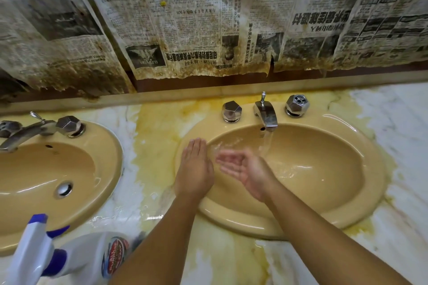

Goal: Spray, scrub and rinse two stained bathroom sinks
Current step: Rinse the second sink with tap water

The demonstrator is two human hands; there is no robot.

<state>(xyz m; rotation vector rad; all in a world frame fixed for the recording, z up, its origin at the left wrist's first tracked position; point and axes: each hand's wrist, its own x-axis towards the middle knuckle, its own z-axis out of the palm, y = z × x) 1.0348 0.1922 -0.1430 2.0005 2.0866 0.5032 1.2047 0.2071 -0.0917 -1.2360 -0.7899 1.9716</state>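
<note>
Hovering over right sink (342, 203): left hand (195, 169), right hand (245, 170), both empty.

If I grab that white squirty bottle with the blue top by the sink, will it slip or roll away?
Probably slippery: the white plastic spray bottle with the blue trigger sits by puddles on the wet marble counter, so it may be damp. It likely won't roll far, since the trigger head sticks out. Being plastic, it should survive a drop.

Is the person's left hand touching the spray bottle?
Apart. The head view shows the left hand open at the rim of the sink with running water; the spray bottle sits on the countertop, well away.
</note>
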